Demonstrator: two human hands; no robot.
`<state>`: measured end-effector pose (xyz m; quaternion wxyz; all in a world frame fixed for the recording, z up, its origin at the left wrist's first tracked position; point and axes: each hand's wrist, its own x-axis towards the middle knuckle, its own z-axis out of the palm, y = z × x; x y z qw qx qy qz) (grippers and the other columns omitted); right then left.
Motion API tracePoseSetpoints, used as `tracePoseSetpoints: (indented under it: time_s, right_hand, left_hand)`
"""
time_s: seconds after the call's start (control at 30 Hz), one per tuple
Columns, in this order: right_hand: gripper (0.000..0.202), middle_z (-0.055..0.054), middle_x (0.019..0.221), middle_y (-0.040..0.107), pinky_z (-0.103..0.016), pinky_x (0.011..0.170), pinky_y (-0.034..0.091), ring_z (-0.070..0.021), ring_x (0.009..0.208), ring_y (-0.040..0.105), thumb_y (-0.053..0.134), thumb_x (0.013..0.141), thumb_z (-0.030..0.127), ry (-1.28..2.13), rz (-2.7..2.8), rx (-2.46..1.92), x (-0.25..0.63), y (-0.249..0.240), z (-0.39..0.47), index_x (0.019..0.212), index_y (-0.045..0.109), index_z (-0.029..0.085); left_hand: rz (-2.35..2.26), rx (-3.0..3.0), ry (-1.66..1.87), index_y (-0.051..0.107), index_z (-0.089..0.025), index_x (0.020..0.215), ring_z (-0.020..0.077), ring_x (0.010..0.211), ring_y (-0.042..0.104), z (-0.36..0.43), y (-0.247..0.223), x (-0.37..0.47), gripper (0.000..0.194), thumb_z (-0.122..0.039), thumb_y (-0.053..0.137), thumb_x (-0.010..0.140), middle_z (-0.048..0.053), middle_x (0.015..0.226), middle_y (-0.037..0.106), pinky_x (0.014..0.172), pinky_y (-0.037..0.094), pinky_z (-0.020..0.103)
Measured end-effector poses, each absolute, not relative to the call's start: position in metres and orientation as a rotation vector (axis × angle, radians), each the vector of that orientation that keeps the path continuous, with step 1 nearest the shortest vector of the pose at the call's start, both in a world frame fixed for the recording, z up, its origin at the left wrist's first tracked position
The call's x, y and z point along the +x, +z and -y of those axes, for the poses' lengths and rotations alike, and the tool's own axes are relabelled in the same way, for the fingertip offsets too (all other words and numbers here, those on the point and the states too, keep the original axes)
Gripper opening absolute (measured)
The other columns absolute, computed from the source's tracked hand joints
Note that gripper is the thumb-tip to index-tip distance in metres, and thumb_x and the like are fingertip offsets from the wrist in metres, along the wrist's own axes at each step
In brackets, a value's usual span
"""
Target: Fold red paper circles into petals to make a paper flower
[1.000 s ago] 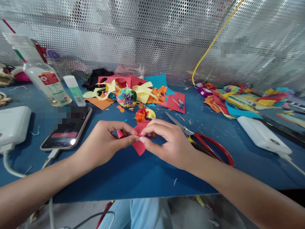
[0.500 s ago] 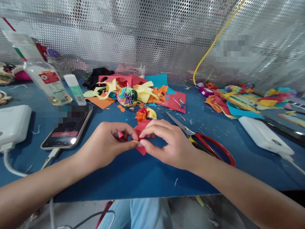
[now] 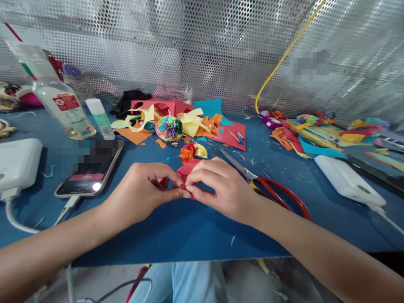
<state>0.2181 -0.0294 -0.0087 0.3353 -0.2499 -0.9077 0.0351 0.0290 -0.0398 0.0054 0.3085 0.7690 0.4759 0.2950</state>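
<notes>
Both hands meet over the blue tabletop, pinching a small piece of red paper (image 3: 187, 168) between them. My left hand (image 3: 148, 185) holds its folded edge between thumb and forefinger. My right hand (image 3: 217, 181) grips the same paper from the other side, thumb and fingertips pressed together. Much of the paper is hidden behind the fingers. Just beyond the hands lie an orange and red paper flower (image 3: 188, 152) and a small yellow paper piece (image 3: 201, 150). Scissors with red handles (image 3: 277, 191) rest beside my right hand, blades pointing away.
Paper scraps (image 3: 142, 120) and a multicoloured paper ball (image 3: 169, 127) lie at the back. On the left stand a clear bottle (image 3: 65, 105) and a glue stick (image 3: 100, 120), near a phone (image 3: 91, 172) and a white power bank (image 3: 19, 162). Another power bank (image 3: 349, 176) lies right.
The red paper has tilted and folded between my fingers, and its lower point now shows less. My hands have barely shifted.
</notes>
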Motion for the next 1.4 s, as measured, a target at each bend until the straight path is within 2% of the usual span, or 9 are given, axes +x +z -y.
tracePoseSetpoints:
  time_s: [0.23,0.4,0.5,0.7,0.93,1.0,1.07,1.2,1.4]
  right_hand:
    - [0.009,0.0,0.079,0.063,-0.025,0.075,0.038,-0.0103,0.074,0.056,0.051,0.088,0.021,0.153,2.351,-0.623,0.218,-0.009,0.03,0.081,0.056,0.018]
    - [0.003,-0.001,0.082,0.059,-0.024,0.071,0.043,-0.0113,0.077,0.055,0.052,0.085,0.018,0.3,2.145,-0.667,0.224,-0.008,0.026,0.085,0.056,0.018]
    - [0.004,0.0,0.08,0.059,-0.024,0.069,0.044,-0.0111,0.075,0.055,0.054,0.084,0.016,0.372,2.079,-0.682,0.225,-0.008,0.026,0.084,0.056,0.019]
    - [0.006,-0.002,0.083,0.058,-0.023,0.073,0.044,-0.0103,0.077,0.054,0.054,0.084,0.018,0.499,2.132,-0.714,0.224,-0.004,0.026,0.08,0.059,0.016]
    - [0.014,0.0,0.075,0.064,-0.021,0.062,0.046,-0.0105,0.068,0.058,0.059,0.08,0.027,1.196,2.215,-0.988,0.224,-0.013,0.018,0.089,0.062,0.016]
    - [0.009,0.001,0.068,0.062,-0.02,0.058,0.044,-0.0093,0.062,0.056,0.059,0.079,0.022,1.162,2.328,-1.006,0.223,-0.018,0.015,0.083,0.064,0.016]
    - [0.006,0.003,0.064,0.058,-0.02,0.055,0.04,-0.0078,0.057,0.051,0.058,0.078,0.017,0.958,2.437,-0.99,0.223,-0.021,0.014,0.078,0.064,0.017]
    - [0.006,0.004,0.064,0.055,-0.021,0.056,0.037,-0.0074,0.057,0.047,0.058,0.077,0.014,0.68,2.55,-0.954,0.224,-0.021,0.014,0.078,0.063,0.017]
    - [0.015,-0.001,0.09,0.061,-0.023,0.07,0.042,-0.0116,0.078,0.055,0.06,0.08,0.018,0.676,2.619,-0.909,0.227,-0.017,0.011,0.093,0.067,0.019]
  left_hand:
    - [-1.271,1.989,0.785,0.063,-0.016,0.065,0.0117,0.06,0.053,0.042,0.006,0.032,0.019,-0.033,0.07,0.066,-0.001,0.066,0.064,0.056,0.042,0.022]
    - [-1.213,1.711,0.965,0.065,-0.017,0.078,0.0098,0.063,0.054,0.035,0.011,0.028,0.02,-0.036,0.065,0.073,-0.002,0.07,0.063,0.057,0.047,0.019]
    - [-1.139,1.495,0.8,0.067,-0.018,0.083,0.0109,0.068,0.057,0.029,0.008,0.026,0.022,-0.039,0.063,0.075,0.0,0.074,0.064,0.058,0.052,0.02]
    - [-1.059,1.307,0.635,0.068,-0.017,0.08,0.0077,0.066,0.06,0.024,0.005,0.023,0.011,-0.023,0.068,0.071,0.0,0.073,0.067,0.058,0.05,0.014]
    - [-1.091,1.445,0.382,0.054,-0.015,0.073,0.0078,0.051,0.056,0.024,-0.003,0.028,0.016,-0.02,0.069,0.067,-0.005,0.056,0.061,0.05,0.048,0.018]
    - [-1.114,1.59,0.347,0.055,-0.016,0.073,0.009,0.052,0.054,0.026,-0.004,0.03,0.012,-0.022,0.065,0.069,-0.004,0.058,0.06,0.048,0.046,0.018]
    - [-1.176,1.789,0.335,0.06,-0.017,0.076,0.0103,0.056,0.054,0.028,-0.002,0.031,0.009,-0.026,0.06,0.074,-0.003,0.064,0.062,0.05,0.045,0.02]
    - [-1.254,2.182,0.269,0.069,-0.022,0.086,0.0131,0.07,0.057,0.032,0.001,0.029,0.018,-0.032,0.054,0.08,0.0,0.081,0.066,0.062,0.043,0.023]
    - [-1.118,2.418,0.197,0.071,-0.022,0.093,0.0161,0.077,0.059,0.032,-0.008,0.024,0.022,-0.02,0.051,0.083,0.004,0.087,0.065,0.07,0.043,0.028]
